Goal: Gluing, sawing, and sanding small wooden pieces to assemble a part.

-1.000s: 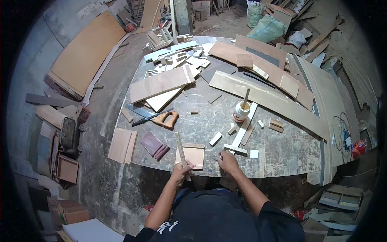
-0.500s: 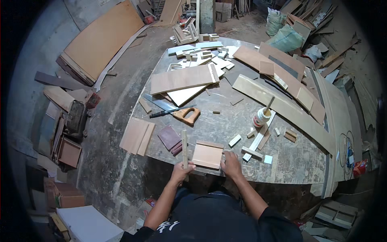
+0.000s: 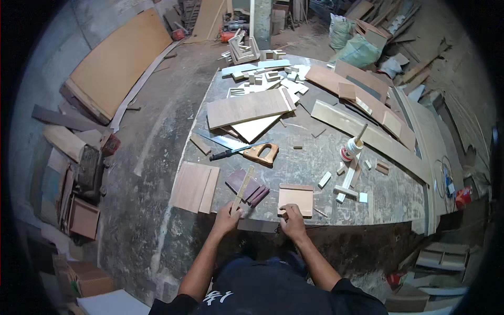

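Observation:
My left hand [image 3: 227,219] is closed round the lower end of a narrow yellowish wooden strip [image 3: 243,190], which tilts up to the right over the table's front edge. Part of the strip passes in front of some small purplish boards [image 3: 247,185]. My right hand [image 3: 292,222] is at the near edge of a small wooden panel [image 3: 296,197] with raised strips along two opposite edges. Its fingers are curled in; whatever they pinch is too small to make out. Beside the panel's right edge lies a thin stick [image 3: 321,212].
A wooden-handled handsaw [image 3: 261,153] lies behind the purplish boards, with flat panels [image 3: 191,186] to the left. A white glue pot [image 3: 350,150] with a brush stands on the right among small wood blocks [image 3: 325,179]. Large boards [image 3: 252,107] and offcuts cover the far table.
My right hand has shifted from the small panel's right edge to its near edge. My left hand has tilted the strip to the right. The view has turned slightly.

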A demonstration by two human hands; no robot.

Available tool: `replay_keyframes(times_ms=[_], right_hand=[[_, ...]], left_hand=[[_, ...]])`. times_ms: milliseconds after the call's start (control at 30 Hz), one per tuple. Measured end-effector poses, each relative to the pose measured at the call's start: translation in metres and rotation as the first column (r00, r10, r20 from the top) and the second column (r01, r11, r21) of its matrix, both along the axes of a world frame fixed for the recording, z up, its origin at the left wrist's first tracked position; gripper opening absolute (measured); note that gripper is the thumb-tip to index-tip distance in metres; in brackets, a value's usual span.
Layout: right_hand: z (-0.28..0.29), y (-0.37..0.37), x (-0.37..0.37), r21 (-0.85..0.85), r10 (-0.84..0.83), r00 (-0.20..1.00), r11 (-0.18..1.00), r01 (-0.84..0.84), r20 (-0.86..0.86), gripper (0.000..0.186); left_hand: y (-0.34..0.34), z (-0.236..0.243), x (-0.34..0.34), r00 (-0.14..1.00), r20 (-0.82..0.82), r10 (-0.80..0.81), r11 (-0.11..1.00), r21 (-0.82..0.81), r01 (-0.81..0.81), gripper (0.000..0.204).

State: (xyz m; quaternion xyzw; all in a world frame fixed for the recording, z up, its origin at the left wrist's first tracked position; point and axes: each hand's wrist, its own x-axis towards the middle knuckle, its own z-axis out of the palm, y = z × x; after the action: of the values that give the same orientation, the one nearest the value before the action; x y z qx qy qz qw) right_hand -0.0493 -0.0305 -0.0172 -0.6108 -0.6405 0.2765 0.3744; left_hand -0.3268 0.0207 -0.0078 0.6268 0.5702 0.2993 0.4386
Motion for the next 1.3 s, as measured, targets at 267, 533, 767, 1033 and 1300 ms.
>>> replay_keyframes(times_ms=[267,533,767,1033,1300], right_hand=[[0.006,-0.052,-0.054,-0.008,-0.118,0.991,0.993,0.118,0.056,0.036],[0.01,-0.098,-0.075,0.039,-0.102,0.995,0.994,0.102,-0.013,0.031],[0.016,-0.171,-0.107,0.081,-0.173,0.984,0.982,0.169,0.044,0.028],[0.004,-0.277,-0.168,-0.148,-0.226,0.971,0.966,0.213,-0.077,0.023],[-0.001,-0.28,-0.233,-0.333,-0.151,0.988,0.933,0.14,-0.007,0.026]], left_hand=[[-0.004,0.004,-0.042,0.981,0.014,-0.192,0.979,-0.071,0.193,0.021],[-0.048,-0.002,-0.068,0.904,0.364,-0.222,0.909,-0.259,0.327,0.026],[-0.106,-0.001,-0.099,0.93,0.285,-0.233,0.943,-0.166,0.287,0.021],[-0.16,0.004,-0.149,0.935,0.238,-0.265,0.919,-0.231,0.319,0.022],[-0.184,-0.001,-0.221,0.962,0.172,-0.212,0.954,-0.176,0.242,0.024]])
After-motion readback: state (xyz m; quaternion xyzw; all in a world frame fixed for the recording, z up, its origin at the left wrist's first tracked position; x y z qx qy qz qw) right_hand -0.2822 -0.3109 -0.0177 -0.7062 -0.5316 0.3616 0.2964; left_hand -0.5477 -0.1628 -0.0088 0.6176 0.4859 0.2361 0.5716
